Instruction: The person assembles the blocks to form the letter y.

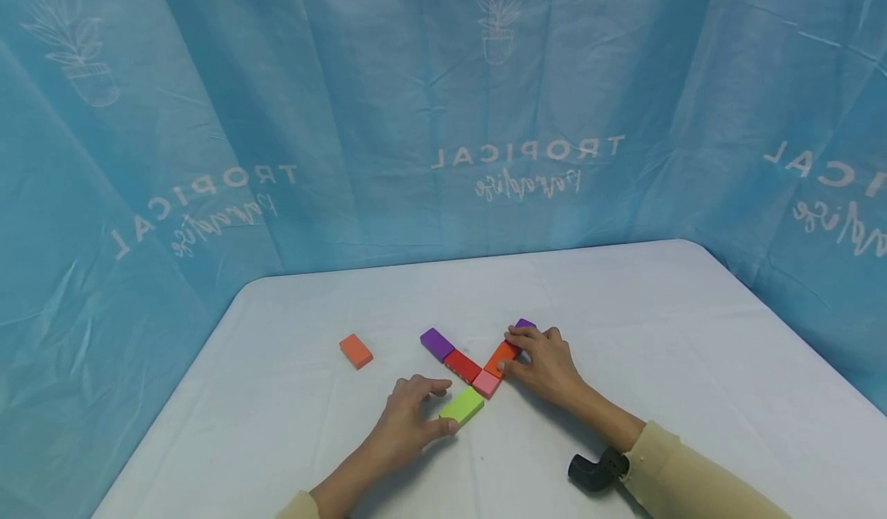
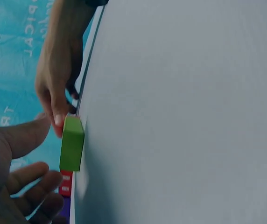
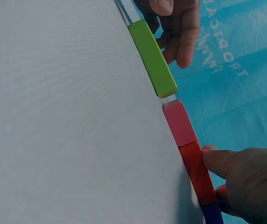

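Observation:
In the head view my left hand (image 1: 409, 419) is around the near end of a lime green block (image 1: 463, 406), its thumb at that end. The fingers are spread apart beside the block. My right hand (image 1: 547, 365) holds an orange block (image 1: 502, 359) between thumb and fingers; the fingers also cover part of a purple block (image 1: 525, 323) at its far end. A pink block (image 1: 487, 383) touches the orange block's near end. From there a red block (image 1: 462, 366) and another purple block (image 1: 437, 344) run off to the far left. A narrow gap separates green from pink.
A separate coral-orange block (image 1: 356, 351) lies to the left on the white table (image 1: 291, 442). A black curved device (image 1: 597, 473) sits at my right wrist, below the sleeve cuff. Blue printed curtains (image 1: 360, 118) hang behind and beside the table.

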Available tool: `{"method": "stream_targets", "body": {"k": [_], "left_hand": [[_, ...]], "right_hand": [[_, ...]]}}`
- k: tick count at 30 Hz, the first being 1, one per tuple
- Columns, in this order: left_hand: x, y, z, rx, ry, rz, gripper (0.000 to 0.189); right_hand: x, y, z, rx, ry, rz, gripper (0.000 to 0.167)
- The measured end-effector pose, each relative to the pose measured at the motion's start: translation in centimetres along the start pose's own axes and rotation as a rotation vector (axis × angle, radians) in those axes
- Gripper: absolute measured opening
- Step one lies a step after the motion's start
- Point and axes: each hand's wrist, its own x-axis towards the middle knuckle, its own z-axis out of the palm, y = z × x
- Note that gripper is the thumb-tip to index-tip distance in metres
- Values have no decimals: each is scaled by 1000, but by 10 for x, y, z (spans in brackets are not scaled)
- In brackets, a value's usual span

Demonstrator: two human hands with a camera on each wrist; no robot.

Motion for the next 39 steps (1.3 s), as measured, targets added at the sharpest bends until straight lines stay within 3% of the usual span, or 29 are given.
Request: {"method": "stream_targets", "body": {"k": [8, 17, 33, 39], "left_hand": [[0, -8, -9, -63, -83, 15, 59], [4, -14, -10, -66, -142, 35, 55], [4, -8, -3, -34, -124, 52, 48], [3, -6, 2, -42, -103, 17, 47]], "right_hand": [[0, -1, -1, -2, -2, 6, 53], [0, -3, -1, -28, -2, 15, 54], [0, -2, 1, -21, -5, 33, 54], [-1, -2, 0, -19, -6, 27, 53]]}}
